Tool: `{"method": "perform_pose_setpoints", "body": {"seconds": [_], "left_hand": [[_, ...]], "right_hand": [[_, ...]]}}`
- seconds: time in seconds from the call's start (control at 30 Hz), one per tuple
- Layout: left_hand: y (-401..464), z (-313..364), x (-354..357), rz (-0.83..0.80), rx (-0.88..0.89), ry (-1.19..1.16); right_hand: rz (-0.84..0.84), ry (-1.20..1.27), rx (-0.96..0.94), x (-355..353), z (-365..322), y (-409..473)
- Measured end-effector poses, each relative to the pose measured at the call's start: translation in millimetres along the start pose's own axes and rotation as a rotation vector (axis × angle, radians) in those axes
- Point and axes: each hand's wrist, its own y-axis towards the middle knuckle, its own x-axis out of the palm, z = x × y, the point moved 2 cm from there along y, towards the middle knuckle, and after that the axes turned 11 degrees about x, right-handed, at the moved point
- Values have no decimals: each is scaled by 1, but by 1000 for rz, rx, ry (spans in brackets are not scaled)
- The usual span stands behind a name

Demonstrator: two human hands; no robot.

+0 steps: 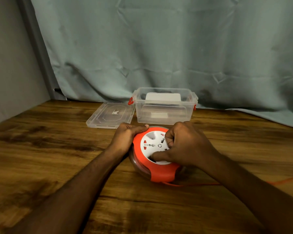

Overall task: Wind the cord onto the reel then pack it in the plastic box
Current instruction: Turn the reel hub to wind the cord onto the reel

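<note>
The orange reel [155, 154], lying flat between the hands, is clamped at its rim by the left hand [125, 138], presumably against spin. The white socket hub [153, 144] is gripped by the curled right hand [184, 146], apparently for winding; the cord [201, 184] trails rightward beneath that wrist. Beyond both hands, the lid [111, 115] lies beside the open plastic box [164, 107], approach unobstructed.

Reel [155, 163]: round, orange with white socket face, lying flat. Cord [201, 184]: orange, trailing rightward from the reel. Plastic box [164, 107]: clear, open, upright behind the reel; lid [111, 114] flat beside it.
</note>
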Motion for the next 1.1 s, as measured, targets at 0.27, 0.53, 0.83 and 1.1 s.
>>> {"method": "perform_pose_setpoints", "body": {"seconds": [0.27,0.53,0.83,1.1], "left_hand": [[-1,2,2,-9,-1,6],[-1,0,1,2,47,21],[-1,1,3,-33,50,41],[0,0,4,-39,63,28]], "right_hand": [[115,-31,-75,10,-10,-5],[-58,-76,-372,-24,11,1],[-252,133,-268,-26,25,9],[-116,10,-275,-20,15,4]]}}
